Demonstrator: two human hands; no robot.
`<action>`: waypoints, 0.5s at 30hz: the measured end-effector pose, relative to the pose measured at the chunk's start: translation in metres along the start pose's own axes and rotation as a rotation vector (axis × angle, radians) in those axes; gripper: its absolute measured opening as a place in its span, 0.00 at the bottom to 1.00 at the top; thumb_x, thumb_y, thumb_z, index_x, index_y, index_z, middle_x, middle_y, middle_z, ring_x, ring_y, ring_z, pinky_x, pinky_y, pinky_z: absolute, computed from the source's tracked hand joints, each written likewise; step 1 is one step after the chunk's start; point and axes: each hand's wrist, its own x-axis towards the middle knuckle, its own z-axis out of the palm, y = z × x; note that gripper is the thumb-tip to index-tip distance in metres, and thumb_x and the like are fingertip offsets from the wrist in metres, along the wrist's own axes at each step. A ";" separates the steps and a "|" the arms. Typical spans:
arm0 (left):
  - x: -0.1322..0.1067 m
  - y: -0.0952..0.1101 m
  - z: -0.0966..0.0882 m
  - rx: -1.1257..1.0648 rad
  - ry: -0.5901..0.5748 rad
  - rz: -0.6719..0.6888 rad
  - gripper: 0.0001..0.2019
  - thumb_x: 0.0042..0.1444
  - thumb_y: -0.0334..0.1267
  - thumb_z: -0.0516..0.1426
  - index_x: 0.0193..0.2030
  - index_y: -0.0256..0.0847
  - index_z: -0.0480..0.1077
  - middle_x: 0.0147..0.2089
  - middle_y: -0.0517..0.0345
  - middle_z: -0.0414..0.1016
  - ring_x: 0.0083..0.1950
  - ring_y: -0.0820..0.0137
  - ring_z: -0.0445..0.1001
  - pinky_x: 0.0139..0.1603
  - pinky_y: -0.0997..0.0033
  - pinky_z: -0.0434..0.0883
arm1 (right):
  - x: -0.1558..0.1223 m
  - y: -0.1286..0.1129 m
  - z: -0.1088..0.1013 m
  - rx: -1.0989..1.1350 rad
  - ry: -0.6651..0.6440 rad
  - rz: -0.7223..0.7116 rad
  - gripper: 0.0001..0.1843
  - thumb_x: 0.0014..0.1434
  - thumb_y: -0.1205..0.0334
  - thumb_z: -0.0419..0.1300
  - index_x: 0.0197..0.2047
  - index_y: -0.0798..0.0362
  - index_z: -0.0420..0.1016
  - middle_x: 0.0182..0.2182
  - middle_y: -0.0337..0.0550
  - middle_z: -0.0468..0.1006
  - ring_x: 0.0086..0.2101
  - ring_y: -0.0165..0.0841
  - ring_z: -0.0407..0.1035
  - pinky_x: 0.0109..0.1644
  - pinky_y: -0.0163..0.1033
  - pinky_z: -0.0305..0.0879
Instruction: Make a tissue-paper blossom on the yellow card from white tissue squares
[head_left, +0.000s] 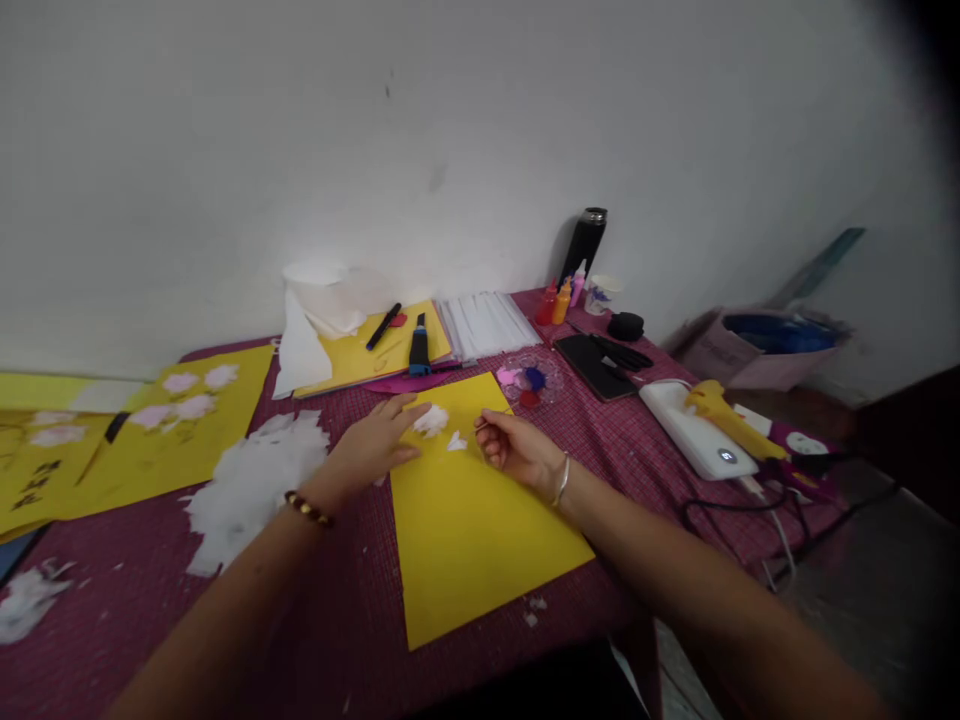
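A yellow sheet of paper (480, 540) lies in front of me, with a white tissue-like flower shape (431, 421) near its top and a smaller white scrap (457, 441) beside it. My left hand (382, 440) hovers or rests at the sheet's left edge, fingers stretched out next to the flower shape. Over the right edge, my right hand (510, 445) is closed in a pinch near the smaller scrap. Something thin seems to stick out from its fingertips, too small to name. A pile of white paper pieces (259, 480) lies left of the sheet.
Yellow sheets with pale pink flowers (187, 440) lie at left. Behind are a blue-black cutter (420, 348), a black pen (383, 327) and white strips (487, 325). At right are a paint palette (551, 380), small paint bottles (561, 302), a black phone (592, 366) and a white power bank (697, 430) with cables.
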 end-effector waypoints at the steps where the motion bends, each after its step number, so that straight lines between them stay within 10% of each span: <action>1: 0.009 -0.008 0.000 0.013 -0.058 0.033 0.31 0.56 0.44 0.60 0.66 0.46 0.59 0.67 0.46 0.59 0.65 0.55 0.61 0.63 0.53 0.63 | 0.001 0.000 -0.001 -0.006 -0.007 -0.016 0.17 0.67 0.66 0.50 0.28 0.58 0.72 0.16 0.38 0.74 0.13 0.21 0.64 0.15 0.25 0.57; 15: 0.063 -0.024 0.039 -0.206 0.146 -0.028 0.14 0.58 0.48 0.58 0.43 0.41 0.76 0.42 0.53 0.73 0.44 0.64 0.71 0.45 0.65 0.68 | 0.016 0.027 0.005 -0.569 0.009 -0.591 0.09 0.56 0.55 0.61 0.33 0.52 0.70 0.26 0.36 0.75 0.21 0.24 0.66 0.25 0.30 0.63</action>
